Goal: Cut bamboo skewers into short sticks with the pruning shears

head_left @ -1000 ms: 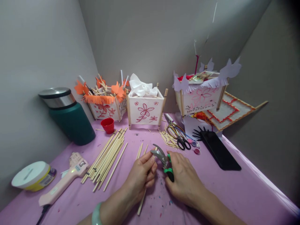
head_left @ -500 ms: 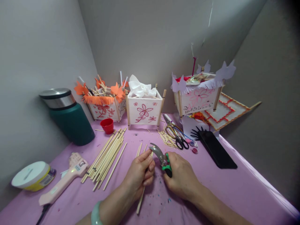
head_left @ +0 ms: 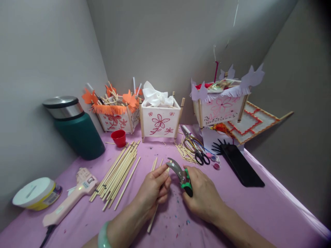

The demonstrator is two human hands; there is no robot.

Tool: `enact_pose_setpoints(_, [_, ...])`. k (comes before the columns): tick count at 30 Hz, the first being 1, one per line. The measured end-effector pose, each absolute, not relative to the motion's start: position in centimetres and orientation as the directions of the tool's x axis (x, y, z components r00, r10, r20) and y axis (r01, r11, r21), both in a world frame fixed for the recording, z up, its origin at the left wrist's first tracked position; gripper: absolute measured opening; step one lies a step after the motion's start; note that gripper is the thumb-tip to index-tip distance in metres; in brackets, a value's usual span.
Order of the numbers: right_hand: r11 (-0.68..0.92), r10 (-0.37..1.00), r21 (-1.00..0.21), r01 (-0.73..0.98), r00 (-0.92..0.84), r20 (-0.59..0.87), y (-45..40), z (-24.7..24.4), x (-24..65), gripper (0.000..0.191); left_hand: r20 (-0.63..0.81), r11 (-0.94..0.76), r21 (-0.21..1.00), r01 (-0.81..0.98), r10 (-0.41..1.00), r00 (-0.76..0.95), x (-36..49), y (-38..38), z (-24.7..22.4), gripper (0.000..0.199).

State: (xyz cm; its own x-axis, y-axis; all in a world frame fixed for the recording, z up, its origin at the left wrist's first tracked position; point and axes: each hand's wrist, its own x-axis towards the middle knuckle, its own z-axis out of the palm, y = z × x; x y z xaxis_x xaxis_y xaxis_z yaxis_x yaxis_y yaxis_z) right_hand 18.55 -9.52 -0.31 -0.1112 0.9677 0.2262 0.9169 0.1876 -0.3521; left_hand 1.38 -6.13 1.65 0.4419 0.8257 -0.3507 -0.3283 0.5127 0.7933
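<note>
My left hand is closed around a thin wooden stick, whose lower end slants toward me below the palm. Its upper end comes out near the curved blades of the pruning shears. Those shears, with green and black handles, are gripped in my right hand. The blades are parted and sit right at my left fingertips; whether they touch the stick I cannot tell. Behind my left hand lie a few more sticks, partly hidden by it. A large bundle of sticks rests to the left.
A pink glue gun, a tub, a green bottle and a red cup stand or lie left. Decorated boxes line the back. Short stick pieces, scissors and a black phone are right.
The shears and my right hand have shifted very slightly right. The lower end of the held stick has swung a little left. Both grips stay the same.
</note>
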Motion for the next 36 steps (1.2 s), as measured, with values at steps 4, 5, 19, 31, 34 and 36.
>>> enact_pose_setpoints(4, [0.14, 0.98, -0.322, 0.936, -0.084, 0.182, -9.69, -0.34, 18.22, 0.058, -0.342, 0.485, 0.823, -0.297, 0.839, 0.423, 1.63, -6.21, 1.24, 0.045])
enact_pose_setpoints(5, [0.128, 0.982, -0.316, 0.94, -0.075, 0.174, -9.72, -0.31, 18.15, 0.054, -0.341, 0.476, 0.83, -0.291, 0.845, 0.412, 1.7, -6.27, 1.18, 0.045])
enact_pose_setpoints(19, [0.157, 0.964, -0.306, 0.939, -0.078, 0.255, -9.08, -0.43, 18.62, 0.051, -0.338, 0.503, 0.796, -0.337, 0.831, 0.441, 1.29, -6.33, 1.9, 0.046])
enact_pose_setpoints(31, [0.118, 0.98, -0.3, 0.946, -0.063, 0.187, -9.55, -0.41, 18.12, 0.041, -0.316, 0.495, 0.795, -0.351, 0.831, 0.457, 1.44, -6.33, 1.41, 0.041])
enact_pose_setpoints(34, [0.121, 0.983, -0.308, 0.944, -0.071, 0.17, -9.36, -0.35, 18.43, 0.022, -0.325, 0.501, 0.795, -0.343, 0.828, 0.457, 1.19, -6.47, 1.75, 0.051])
enact_pose_setpoints(36, [0.116, 0.986, -0.312, 0.943, -0.071, 0.153, -9.2, -0.34, 18.67, 0.014, -0.331, 0.502, 0.797, -0.336, 0.828, 0.452, 1.07, -6.52, 1.94, 0.054])
